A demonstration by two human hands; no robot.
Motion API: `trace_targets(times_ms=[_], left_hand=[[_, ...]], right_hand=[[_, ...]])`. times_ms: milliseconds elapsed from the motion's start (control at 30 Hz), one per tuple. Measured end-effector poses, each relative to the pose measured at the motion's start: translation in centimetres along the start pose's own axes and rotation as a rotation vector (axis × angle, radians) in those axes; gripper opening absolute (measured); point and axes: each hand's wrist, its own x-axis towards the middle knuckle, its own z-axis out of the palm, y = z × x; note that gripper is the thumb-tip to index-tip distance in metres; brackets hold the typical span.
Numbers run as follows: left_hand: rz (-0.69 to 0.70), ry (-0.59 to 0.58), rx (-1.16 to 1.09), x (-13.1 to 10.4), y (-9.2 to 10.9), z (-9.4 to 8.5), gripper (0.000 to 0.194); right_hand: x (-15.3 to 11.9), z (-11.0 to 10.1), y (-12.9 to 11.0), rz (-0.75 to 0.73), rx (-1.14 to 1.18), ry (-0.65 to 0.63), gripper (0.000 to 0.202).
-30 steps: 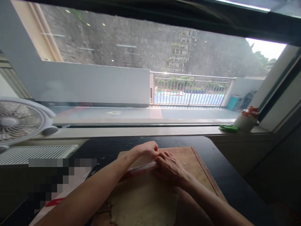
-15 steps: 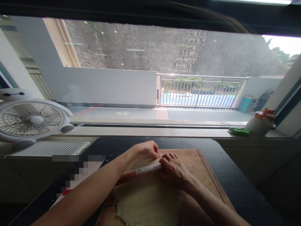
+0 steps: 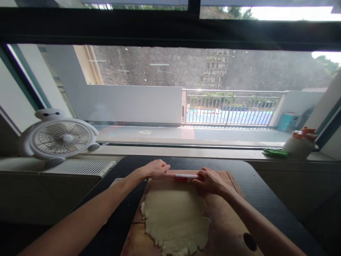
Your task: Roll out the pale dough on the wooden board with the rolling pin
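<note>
A wooden rolling pin [image 3: 188, 176] with a white and red label lies crosswise at the far edge of a flattened sheet of dough [image 3: 174, 217]. The dough is pale and ragged-edged, spread over a wooden cutting board [image 3: 226, 213]. Around the pin's left part my left hand [image 3: 157, 168] is closed, its fingers partly hidden. My right hand [image 3: 210, 179] grips the pin's right part, with the fingers curled over it.
The board rests on a dark table [image 3: 269, 199] and has a dark round hole at its right. A white fan [image 3: 66, 138] stands at the left. On the windowsill at the right are a green cloth [image 3: 275, 153] and a pale pot-like object [image 3: 299, 145].
The rolling pin has moved away from me to the far edge and lies straighter. My left hand has gone from a pinch beyond the pin to its left part. The view has shifted.
</note>
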Motion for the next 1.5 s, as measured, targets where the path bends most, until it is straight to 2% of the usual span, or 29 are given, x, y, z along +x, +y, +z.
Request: trace_targets(times_ms=[133,233,333,500,567,700,800,967,1033,1200,1267,1400,1500], left_hand=[[-0.096,0.207,0.153,0.1,-0.1,2.7,0.043],[-0.116,0.347,0.242,-0.4,0.0,5.0,0.044],[-0.098,0.4,0.3,0.0,-0.4,5.9,0.043],[-0.139,0.371,0.338,3.8,-1.1,4.6,0.041],[-0.111,0.334,0.349,4.5,-1.2,4.2,0.042],[0.055,0.218,0.364,2.8,-1.2,4.6,0.039],[0.121,0.159,0.368,2.0,-1.5,5.0,0.039],[0.087,0.081,0.391,4.9,-1.4,3.9,0.035],[0.081,0.076,0.397,5.2,-1.2,3.6,0.036],[0.139,0.132,0.369,1.7,-1.2,4.9,0.043],[0.157,0.136,0.336,0.9,-1.3,5.2,0.046],[0.096,0.067,0.335,3.0,-1.0,4.2,0.04],[0.049,0.076,0.339,4.4,-0.6,3.4,0.037]], right_hand=[[1.3,0.8,-0.8,0.163,-0.036,0.054,0.044],[0.5,1.8,-1.7,0.197,-0.094,0.108,0.035],[0.5,2.2,-1.8,0.197,-0.127,0.105,0.03],[4.9,1.6,-0.3,0.272,-0.145,0.062,0.04],[5.8,1.4,-0.2,0.282,-0.144,0.04,0.04],[3.8,1.5,-1.2,0.239,-0.138,0.027,0.04],[2.5,1.6,-1.6,0.213,-0.133,0.013,0.04],[5.5,1.3,-0.5,0.261,-0.132,-0.024,0.042],[5.9,1.2,-0.6,0.27,-0.136,-0.018,0.043],[1.7,1.7,-2.1,0.173,-0.164,0.044,0.042],[0.8,2.0,-2.3,0.15,-0.171,0.075,0.043],[3.3,1.9,-1.5,0.219,-0.159,0.092,0.043],[5.1,1.6,-1.3,0.259,-0.161,0.108,0.042]])
